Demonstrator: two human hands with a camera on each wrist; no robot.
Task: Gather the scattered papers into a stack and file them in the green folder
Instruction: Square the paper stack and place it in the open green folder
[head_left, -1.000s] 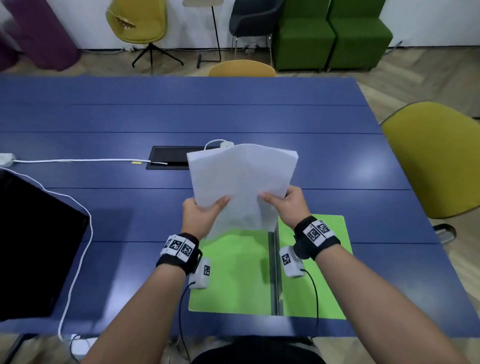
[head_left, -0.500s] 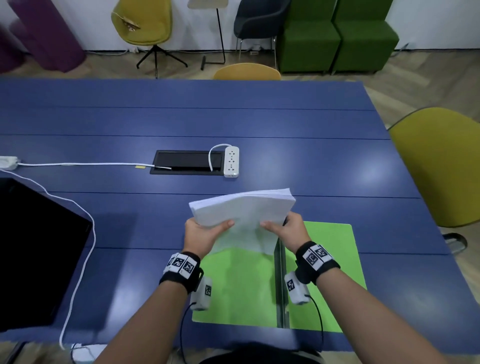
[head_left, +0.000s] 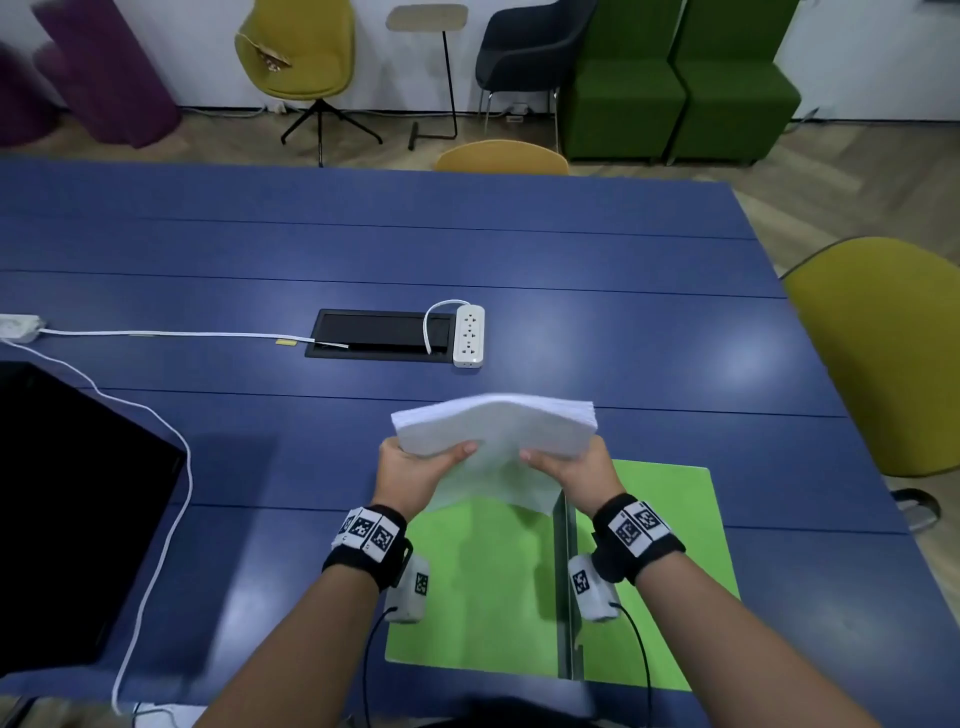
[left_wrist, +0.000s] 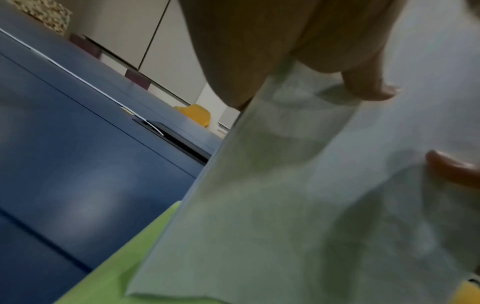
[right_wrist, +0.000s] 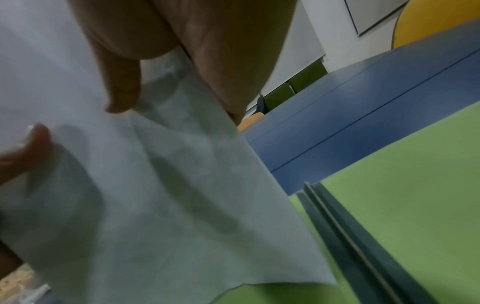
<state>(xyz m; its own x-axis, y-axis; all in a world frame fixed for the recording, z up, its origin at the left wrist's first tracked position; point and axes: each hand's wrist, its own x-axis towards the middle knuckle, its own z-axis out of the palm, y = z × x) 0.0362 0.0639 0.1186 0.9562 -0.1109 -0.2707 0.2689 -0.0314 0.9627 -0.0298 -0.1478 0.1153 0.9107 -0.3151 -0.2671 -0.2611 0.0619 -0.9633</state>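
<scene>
A thick stack of white papers (head_left: 493, 431) hangs above the open green folder (head_left: 478, 587), tilted with its top edge away from me. My left hand (head_left: 421, 467) grips its left side, thumb on the near face. My right hand (head_left: 566, 465) grips the right side the same way. The stack's lower edge droops over the folder's grey spine (head_left: 566, 587). In the left wrist view the papers (left_wrist: 298, 205) fill the frame under my thumb, with the folder (left_wrist: 124, 257) below. The right wrist view shows the papers (right_wrist: 155, 195) beside the folder (right_wrist: 402, 195) and its spine.
The blue table (head_left: 623, 338) holds a white power strip (head_left: 468, 336) beside a black cable hatch (head_left: 382, 332), with a white cable (head_left: 156, 335) running left. A black screen (head_left: 67, 519) stands at the near left. A yellow chair (head_left: 883, 353) sits at the right edge.
The stack has come down and tipped forward from nearly upright to leaning away, now low over the open folder. Both hands keep their grip.
</scene>
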